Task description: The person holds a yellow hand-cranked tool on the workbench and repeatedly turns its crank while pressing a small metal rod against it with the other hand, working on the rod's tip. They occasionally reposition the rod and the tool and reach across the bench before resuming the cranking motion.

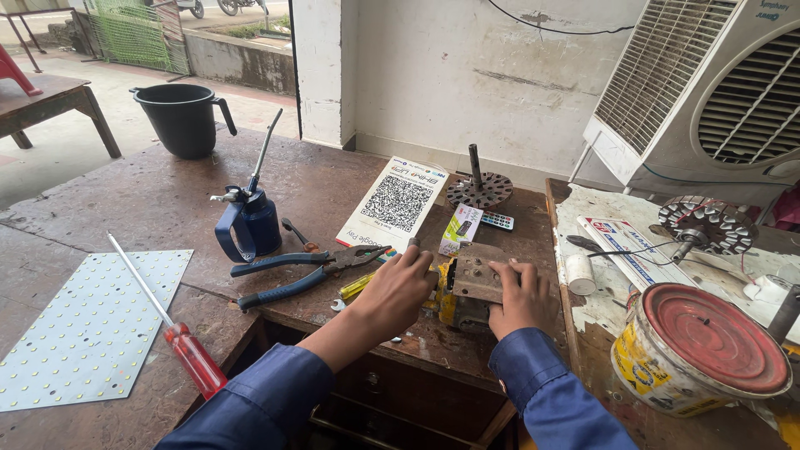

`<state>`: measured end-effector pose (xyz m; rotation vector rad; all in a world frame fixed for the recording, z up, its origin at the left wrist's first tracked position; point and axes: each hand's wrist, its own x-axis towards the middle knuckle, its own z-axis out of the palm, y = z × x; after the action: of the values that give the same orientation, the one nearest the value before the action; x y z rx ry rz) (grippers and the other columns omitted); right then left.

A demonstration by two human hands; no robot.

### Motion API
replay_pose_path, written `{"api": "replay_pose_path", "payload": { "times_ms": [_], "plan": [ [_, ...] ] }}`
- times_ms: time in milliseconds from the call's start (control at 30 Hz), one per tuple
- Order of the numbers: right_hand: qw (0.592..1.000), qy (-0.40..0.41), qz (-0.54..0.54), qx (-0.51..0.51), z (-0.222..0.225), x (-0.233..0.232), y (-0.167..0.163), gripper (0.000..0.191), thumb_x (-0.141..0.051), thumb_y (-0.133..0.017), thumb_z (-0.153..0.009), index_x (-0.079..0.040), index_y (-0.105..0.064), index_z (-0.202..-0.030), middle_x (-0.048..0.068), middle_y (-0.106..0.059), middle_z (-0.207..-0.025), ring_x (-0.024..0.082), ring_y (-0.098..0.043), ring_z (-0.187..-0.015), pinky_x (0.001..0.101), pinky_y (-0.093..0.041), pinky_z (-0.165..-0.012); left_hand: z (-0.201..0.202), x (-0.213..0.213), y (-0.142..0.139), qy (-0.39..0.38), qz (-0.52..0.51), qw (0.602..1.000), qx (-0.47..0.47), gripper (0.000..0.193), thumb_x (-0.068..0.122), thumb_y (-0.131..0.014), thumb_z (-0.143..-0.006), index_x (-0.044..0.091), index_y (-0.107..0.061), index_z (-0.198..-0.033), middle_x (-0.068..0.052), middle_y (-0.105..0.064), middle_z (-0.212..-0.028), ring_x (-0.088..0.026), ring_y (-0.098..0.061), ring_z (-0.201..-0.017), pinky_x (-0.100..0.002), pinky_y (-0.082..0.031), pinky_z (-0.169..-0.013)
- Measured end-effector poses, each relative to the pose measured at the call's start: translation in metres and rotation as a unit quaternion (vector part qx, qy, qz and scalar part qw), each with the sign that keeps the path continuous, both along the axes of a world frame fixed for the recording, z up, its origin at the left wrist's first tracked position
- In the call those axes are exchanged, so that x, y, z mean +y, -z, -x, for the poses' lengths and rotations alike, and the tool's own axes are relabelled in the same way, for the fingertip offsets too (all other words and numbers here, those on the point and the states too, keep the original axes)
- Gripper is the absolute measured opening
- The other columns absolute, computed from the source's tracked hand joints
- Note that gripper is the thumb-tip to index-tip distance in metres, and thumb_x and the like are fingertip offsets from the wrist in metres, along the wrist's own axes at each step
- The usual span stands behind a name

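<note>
1. Two hands on one part: left hand [398, 287] and right hand [518, 296] flank a small rusty transformer block [472, 287] at the near edge of the workbench [150, 208].
2. Left hand presses its left end, fingers curled; closed grasp or not, cannot tell.
3. Right hand lies flat over the top plate, fingers spread, no clench.
4. Block's long axis runs left-right, between both hands, equally near.
5. Blue-handled pliers [304, 271] just left, jaws pointing at the block.

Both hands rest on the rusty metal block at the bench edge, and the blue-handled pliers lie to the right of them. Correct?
Not quite. In the head view the blue-handled pliers lie to the left of the hands, not the right. The left hand and right hand do rest on the rusty metal block at the bench edge.
</note>
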<state>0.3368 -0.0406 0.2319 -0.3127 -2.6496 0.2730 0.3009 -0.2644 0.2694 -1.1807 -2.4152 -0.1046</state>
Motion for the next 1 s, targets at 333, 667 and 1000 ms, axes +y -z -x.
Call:
{"api": "replay_pose_path", "payload": {
  "times_ms": [333,667,1000],
  "plan": [
    [1.0,0.014,0.0,-0.023,0.0019,0.0044,0.0011,0.076,-0.011,-0.078,-0.071,-0.038,-0.051,-0.137,-0.002,-0.043,-0.135,0.025,-0.041,-0.135,0.0499,-0.041,-0.109,0.0007,-0.0014,0.0066,0.003,-0.128,0.99,-0.065,0.015,0.001,-0.064,-0.085,-0.004,-0.069,-0.098,-0.02,-0.052,-0.118,-0.034,-0.051,-0.113,-0.045,-0.051,-0.094],
    [1.0,0.01,0.009,-0.011,0.0035,0.004,-0.0016,0.076,-0.008,-0.077,-0.071,-0.037,-0.053,-0.137,-0.001,-0.043,-0.134,0.025,-0.041,-0.134,0.0502,-0.041,-0.108,0.0022,-0.001,0.0031,0.0,-0.139,0.988,-0.071,0.02,0.008,-0.066,-0.086,-0.004,-0.067,-0.101,-0.022,-0.05,-0.123,-0.038,-0.049,-0.117,-0.048,-0.05,-0.094],
    [1.0,0.007,0.012,0.003,0.0034,0.003,-0.0012,0.075,-0.007,-0.077,-0.07,-0.037,-0.054,-0.135,-0.002,-0.043,-0.135,0.026,-0.042,-0.134,0.0494,-0.041,-0.108,-0.0032,-0.0049,0.0058,0.004,-0.148,0.988,-0.047,0.013,0.006,-0.064,-0.088,-0.004,-0.069,-0.094,-0.021,-0.052,-0.122,-0.036,-0.05,-0.113,-0.049,-0.047,-0.096]
  ]
}}
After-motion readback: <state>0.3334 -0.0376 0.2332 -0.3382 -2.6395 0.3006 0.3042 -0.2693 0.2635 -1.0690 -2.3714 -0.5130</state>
